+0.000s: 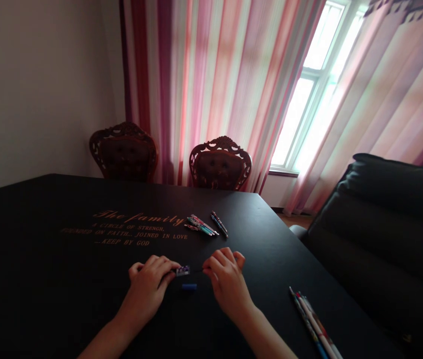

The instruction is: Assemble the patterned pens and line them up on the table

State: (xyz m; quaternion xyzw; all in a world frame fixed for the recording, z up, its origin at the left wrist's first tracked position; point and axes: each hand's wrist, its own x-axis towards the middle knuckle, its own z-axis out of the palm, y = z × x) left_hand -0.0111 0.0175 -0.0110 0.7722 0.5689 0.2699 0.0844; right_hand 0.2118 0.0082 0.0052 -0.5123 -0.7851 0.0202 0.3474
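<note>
1. Left hand point(155, 276): thumb and fingers pinched on a clear piece with a purple pattern point(183, 270); far end pokes out toward the other hand.
2. Right hand point(226, 274): fingertips together on a thin dark rod point(197, 270), wrist angled in from the right.
3. Where: both items sit between the 2 hands, low over the near middle of the tabletop point(47, 209). Rod points at the clear piece; can't tell if its tip is inside or just short of it. Touching the tabletop or not: can't tell.
4. Nearby: short blue cylinder point(189, 286) lying on its side, just nearer the wearer than the clear piece. Bundle of colourful pens point(202, 227) beyond the hands, dark patterned pens point(219, 224) beside it, long slim pens point(313, 324) off to the right.
5. Step in hand, my read: working rod and clear piece along 1 shared line; in or out, can't tell.
6. Doing it well: hold both parts level and straight; a tilted rod would likely bind or bend. Left hand steadies, right hand does the small moves.
7. Pinch the rod close to the clear piece for better control; grip firm, not crushing.
8. Watch out: the blue cylinder looks likely to roll if a wrist brushes it. Light is dim, so check the tip closely.
</note>
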